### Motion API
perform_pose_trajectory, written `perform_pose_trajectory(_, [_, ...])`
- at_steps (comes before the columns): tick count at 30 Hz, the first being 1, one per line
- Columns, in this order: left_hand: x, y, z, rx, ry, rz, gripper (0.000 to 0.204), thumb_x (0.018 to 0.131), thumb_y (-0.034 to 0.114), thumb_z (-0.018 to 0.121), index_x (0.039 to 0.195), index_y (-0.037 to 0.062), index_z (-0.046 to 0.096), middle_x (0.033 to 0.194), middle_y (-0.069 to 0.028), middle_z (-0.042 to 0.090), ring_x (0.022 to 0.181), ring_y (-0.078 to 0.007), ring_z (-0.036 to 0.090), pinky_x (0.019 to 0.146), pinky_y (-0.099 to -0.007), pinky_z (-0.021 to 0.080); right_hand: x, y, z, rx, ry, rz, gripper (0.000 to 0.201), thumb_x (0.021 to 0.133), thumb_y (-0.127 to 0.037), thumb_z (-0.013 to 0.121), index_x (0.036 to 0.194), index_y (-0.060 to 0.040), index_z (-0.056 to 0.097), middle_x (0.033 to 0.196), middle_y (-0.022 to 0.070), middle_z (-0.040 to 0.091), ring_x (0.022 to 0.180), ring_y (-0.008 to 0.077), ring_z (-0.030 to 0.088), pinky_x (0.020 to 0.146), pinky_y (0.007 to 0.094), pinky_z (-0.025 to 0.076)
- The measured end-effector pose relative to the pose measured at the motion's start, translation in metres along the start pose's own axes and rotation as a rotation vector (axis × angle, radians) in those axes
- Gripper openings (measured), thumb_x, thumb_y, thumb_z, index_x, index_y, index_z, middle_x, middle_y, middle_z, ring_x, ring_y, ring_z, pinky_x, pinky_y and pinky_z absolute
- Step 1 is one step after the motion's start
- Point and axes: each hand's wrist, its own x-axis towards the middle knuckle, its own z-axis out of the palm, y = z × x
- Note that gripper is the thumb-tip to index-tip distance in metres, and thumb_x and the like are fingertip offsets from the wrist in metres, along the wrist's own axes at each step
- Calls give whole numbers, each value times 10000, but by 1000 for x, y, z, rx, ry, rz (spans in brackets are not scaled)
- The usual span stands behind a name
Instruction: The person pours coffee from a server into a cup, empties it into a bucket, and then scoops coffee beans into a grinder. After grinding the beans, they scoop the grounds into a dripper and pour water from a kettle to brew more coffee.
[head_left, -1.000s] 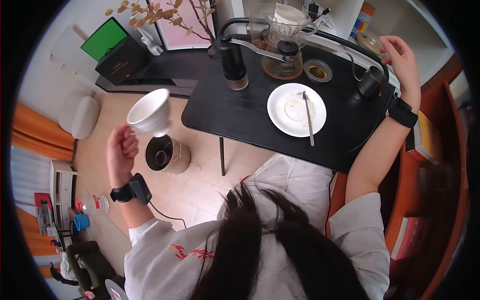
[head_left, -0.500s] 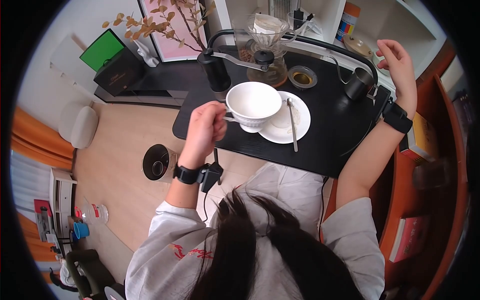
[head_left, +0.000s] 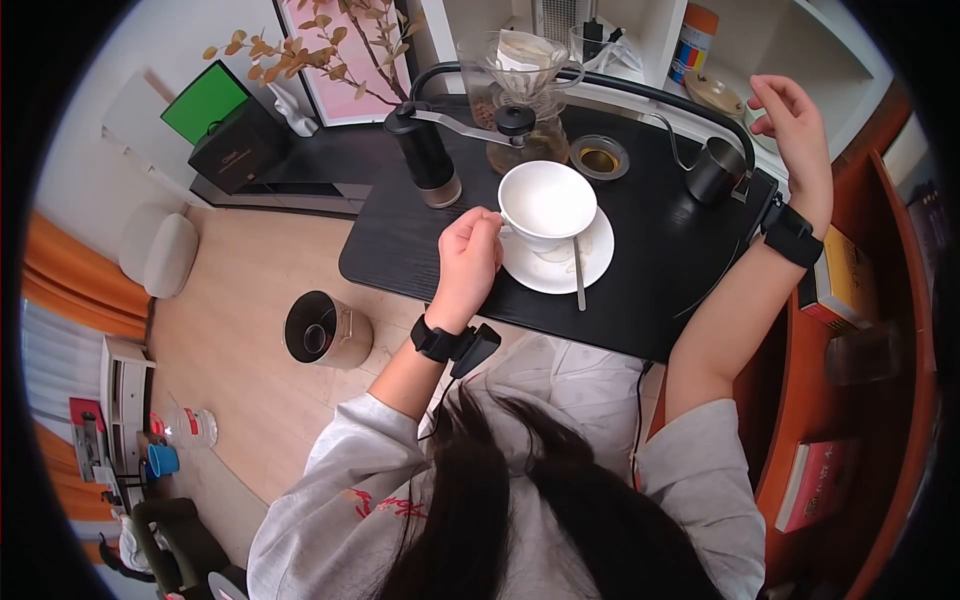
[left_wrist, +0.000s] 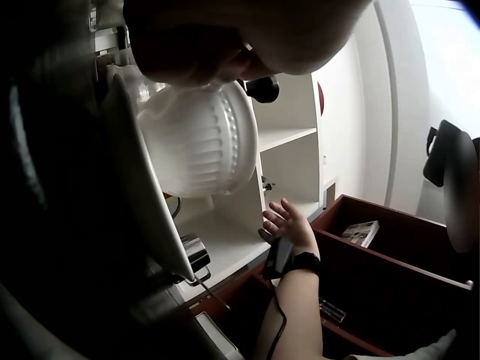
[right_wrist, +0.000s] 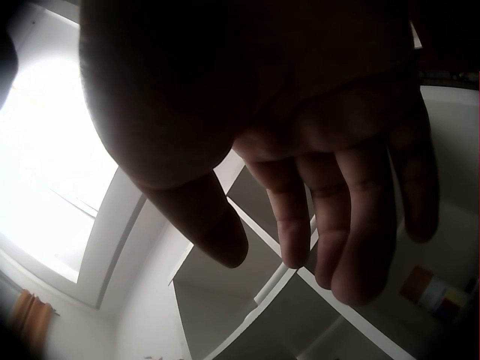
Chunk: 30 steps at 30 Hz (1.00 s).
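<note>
My left hand pinches the handle of a white teacup, close over a white saucer. In the left wrist view the teacup's ribbed side shows beside the saucer's rim. Brownish residue marks the saucer, and a metal teaspoon lies across it with its handle past the near edge. Raised at the table's right end, my right hand holds nothing, and its fingers hang loosely bent. The right wrist view shows that hand with shelves behind its fingers.
On the black table stand a hand coffee grinder, a glass coffee server with a dripper, a small round dish and a dark gooseneck kettle. A bin is on the floor at left.
My left hand has carried the teacup rightward from above the floor beside the table to over the saucer. My right hand stays raised in much the same pose.
</note>
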Motion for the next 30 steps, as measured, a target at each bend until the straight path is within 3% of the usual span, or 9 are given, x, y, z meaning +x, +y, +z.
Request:
perform_pose_trajectory(8, [-2, -20, 1, 183, 34, 174, 254, 989, 186, 499, 789, 41, 553, 567, 42, 442, 495, -39, 389, 461, -223, 310, 3, 3, -1, -1, 1, 4, 310, 875, -316, 699, 1037, -54, 668, 844, 16, 629, 628, 83, 540, 625, 219, 439])
perform_pose_trajectory(11, [-6, -15, 2, 317, 92, 200, 230, 978, 146, 530, 803, 1, 571, 601, 22, 495, 562, -45, 420, 498, -246, 359, 2, 1, 1, 1, -3, 2, 315, 875, -320, 698, 1033, -50, 667, 841, 14, 630, 624, 81, 540, 624, 220, 437])
perform_pose_trajectory(20, [-12, -10, 12, 597, 190, 396, 167, 949, 98, 544, 827, -17, 552, 612, -134, 556, 515, -199, 528, 522, -321, 435, 1, -3, 4, -22, 3, 19, 312, 879, -310, 696, 1029, -39, 662, 833, 8, 631, 613, 76, 532, 616, 213, 432])
perform_pose_trajectory(23, [-11, -9, 11, 673, 208, 511, 121, 934, 89, 565, 870, -13, 556, 614, -144, 560, 511, -220, 535, 509, -338, 438, 0, -4, 5, -20, -3, 27, 307, 878, -303, 699, 1026, -36, 662, 827, 8, 628, 608, 75, 530, 609, 213, 430])
perform_pose_trajectory(26, [-16, 2, 13, 666, 215, 438, 93, 912, 83, 595, 924, -3, 561, 600, -120, 541, 500, -214, 522, 488, -339, 425, 0, -4, 6, -18, -5, 24, 301, 878, -298, 700, 1023, -36, 661, 818, 8, 624, 606, 75, 527, 603, 211, 426])
perform_pose_trajectory(30, [-15, 10, 0, 693, 266, 509, 158, 863, 78, 653, 976, 0, 575, 583, -77, 490, 485, -210, 489, 478, -332, 415, 1, -3, 6, -21, -20, 27, 300, 882, -297, 697, 1020, -34, 659, 813, 9, 621, 605, 74, 525, 601, 212, 425])
